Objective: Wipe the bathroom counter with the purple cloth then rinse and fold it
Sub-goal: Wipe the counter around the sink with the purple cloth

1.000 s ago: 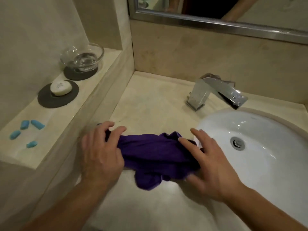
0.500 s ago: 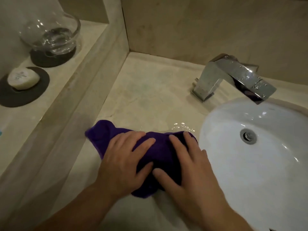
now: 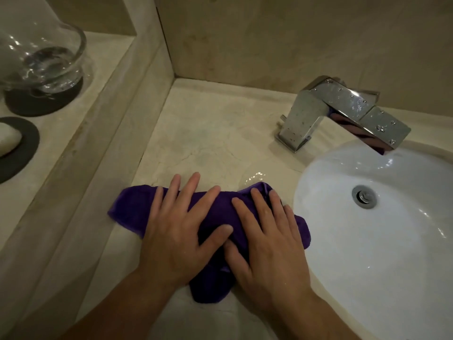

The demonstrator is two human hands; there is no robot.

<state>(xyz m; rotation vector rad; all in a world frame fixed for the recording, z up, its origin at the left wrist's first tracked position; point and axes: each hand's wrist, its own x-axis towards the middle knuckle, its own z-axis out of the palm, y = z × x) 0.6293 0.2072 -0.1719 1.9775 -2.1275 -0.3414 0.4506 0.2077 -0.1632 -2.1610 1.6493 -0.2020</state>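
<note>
On the counter (image 3: 208, 133) just left of the sink (image 3: 382, 241), the purple cloth (image 3: 220, 209) lies bunched under my palms. My left hand (image 3: 179, 231) and right hand (image 3: 267, 239) both press flat on it, fingers straight and spread, thumbs nearly meeting. A small puddle (image 3: 255, 176) shines beyond the cloth, near the tap (image 3: 331, 114). A glass bowl (image 3: 41, 57) stands on the ledge (image 3: 98, 77) to my left.

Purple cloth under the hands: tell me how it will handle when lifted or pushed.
Probably floppy: the bunched purple fabric cloth lies crumpled and flattened under the left hand and right hand. Likely damp and a bit heavy, given the water sheen beside it on the beige stone counter. It should slide easily there.
</note>
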